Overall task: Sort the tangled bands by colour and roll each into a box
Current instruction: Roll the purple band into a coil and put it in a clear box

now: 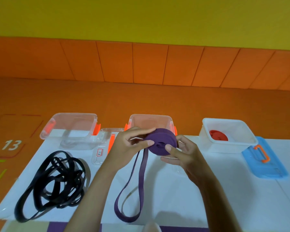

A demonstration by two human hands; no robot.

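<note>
Gripping the purple band (164, 139), the left hand (132, 144) and right hand (182, 154) both pinch its flat, matte coil, thumbs on the near face. Coil sits just in front of the middle clear box (151, 116), disc face toward the camera. The loose tail forms 1 long loop, its long axis running toward the viewer. Left of that box: tangled black bands (57, 181). Right of it: white plastic box (224, 147) holding 1 red roll (218, 135).
</note>
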